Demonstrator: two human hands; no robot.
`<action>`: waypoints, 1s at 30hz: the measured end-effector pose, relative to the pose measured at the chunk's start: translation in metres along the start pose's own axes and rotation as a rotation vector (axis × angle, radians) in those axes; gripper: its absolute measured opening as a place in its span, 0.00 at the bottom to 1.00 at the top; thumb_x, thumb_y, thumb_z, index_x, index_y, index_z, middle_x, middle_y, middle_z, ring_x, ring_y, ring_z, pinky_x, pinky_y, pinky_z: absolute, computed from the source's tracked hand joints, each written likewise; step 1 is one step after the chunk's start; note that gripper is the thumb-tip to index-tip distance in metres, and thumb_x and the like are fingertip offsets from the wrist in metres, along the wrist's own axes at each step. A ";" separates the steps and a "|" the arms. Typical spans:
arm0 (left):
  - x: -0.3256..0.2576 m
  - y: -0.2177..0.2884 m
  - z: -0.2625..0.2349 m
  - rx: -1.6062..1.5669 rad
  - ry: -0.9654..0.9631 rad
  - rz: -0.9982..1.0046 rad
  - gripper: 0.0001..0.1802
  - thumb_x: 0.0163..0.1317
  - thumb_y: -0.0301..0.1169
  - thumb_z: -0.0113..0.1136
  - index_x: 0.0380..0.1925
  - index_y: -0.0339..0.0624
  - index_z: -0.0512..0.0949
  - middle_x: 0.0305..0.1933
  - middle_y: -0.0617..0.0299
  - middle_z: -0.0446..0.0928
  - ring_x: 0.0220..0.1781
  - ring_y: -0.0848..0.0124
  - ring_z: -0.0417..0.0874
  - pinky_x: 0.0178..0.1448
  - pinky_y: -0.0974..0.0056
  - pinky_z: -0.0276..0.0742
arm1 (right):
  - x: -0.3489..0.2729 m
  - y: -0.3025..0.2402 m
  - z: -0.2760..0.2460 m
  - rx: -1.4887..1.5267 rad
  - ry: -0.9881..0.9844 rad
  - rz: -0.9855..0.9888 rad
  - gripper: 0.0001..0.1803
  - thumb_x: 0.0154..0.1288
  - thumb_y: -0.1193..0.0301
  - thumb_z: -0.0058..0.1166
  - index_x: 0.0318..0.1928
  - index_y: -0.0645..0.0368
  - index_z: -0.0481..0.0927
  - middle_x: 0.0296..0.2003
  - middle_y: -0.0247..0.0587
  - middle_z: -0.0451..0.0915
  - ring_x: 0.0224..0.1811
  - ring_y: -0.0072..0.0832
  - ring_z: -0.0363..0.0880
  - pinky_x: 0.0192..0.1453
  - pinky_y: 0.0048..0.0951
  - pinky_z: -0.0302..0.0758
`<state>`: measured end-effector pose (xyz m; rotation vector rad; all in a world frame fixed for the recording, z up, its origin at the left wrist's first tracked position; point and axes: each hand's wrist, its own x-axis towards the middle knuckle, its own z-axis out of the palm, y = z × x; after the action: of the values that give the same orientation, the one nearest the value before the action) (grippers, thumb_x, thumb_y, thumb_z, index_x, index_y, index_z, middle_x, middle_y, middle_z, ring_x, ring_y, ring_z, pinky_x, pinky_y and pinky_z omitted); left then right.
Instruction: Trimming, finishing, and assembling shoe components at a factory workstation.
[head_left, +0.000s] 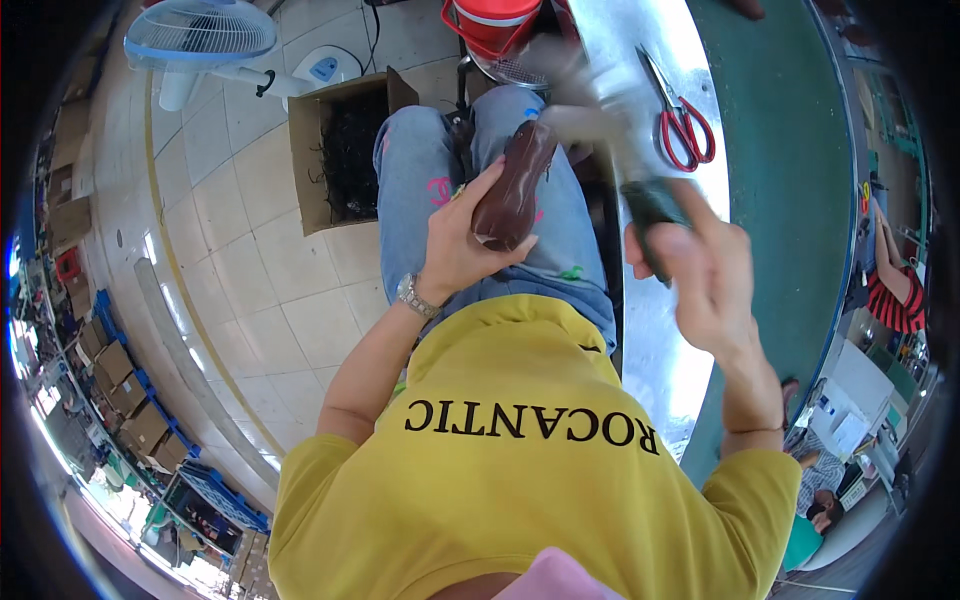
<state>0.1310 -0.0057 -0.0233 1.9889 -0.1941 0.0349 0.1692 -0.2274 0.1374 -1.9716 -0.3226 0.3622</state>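
In my left hand [462, 235] is a glossy dark-brown, rounded, elongated piece [515, 190], shaped somewhat like a shoe. The hand's fingers and thumb wrap its sides, and it is held over my lap. My right hand [705, 260] is closed round the dark-green handle of a tool [655, 222]. Motion smears the tool's pale far end, near the top of the brown piece, so its kind and any contact cannot be made out. Scissors with red handles [685, 135] lie beyond my right hand on a shiny metal surface [665, 350].
An open cardboard box [308, 165] holding black scraps stands left of my knees. Behind it is a blue-and-white fan [205, 35] with a cord on the tiled floor. Ahead is a red bucket [497, 12]. A green tabletop [780, 200] stretches along the right side, with people farther off.
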 end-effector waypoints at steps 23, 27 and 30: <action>0.003 0.000 -0.001 0.015 -0.084 0.009 0.48 0.40 0.36 0.79 0.65 0.40 0.67 0.58 0.49 0.77 0.51 0.59 0.84 0.55 0.62 0.79 | -0.036 0.052 0.027 -0.167 -0.048 -0.009 0.18 0.71 0.64 0.48 0.54 0.62 0.71 0.21 0.52 0.77 0.23 0.47 0.80 0.27 0.36 0.75; 0.000 0.006 -0.007 0.042 -0.031 0.029 0.48 0.40 0.36 0.79 0.64 0.40 0.68 0.53 0.47 0.79 0.49 0.59 0.85 0.53 0.61 0.80 | -0.034 0.060 0.027 -0.379 -0.152 0.169 0.16 0.70 0.63 0.52 0.51 0.60 0.74 0.17 0.46 0.75 0.21 0.49 0.79 0.27 0.40 0.74; -0.011 0.021 -0.006 0.096 0.110 -0.036 0.49 0.40 0.36 0.80 0.64 0.37 0.67 0.52 0.47 0.80 0.49 0.58 0.85 0.53 0.61 0.80 | -0.044 0.062 0.017 -0.207 0.091 0.230 0.15 0.70 0.63 0.52 0.49 0.59 0.77 0.18 0.47 0.76 0.21 0.46 0.78 0.28 0.40 0.74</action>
<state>0.1175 -0.0079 -0.0031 2.0791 -0.0864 0.1328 0.1258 -0.2551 0.0788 -2.2291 -0.0765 0.3969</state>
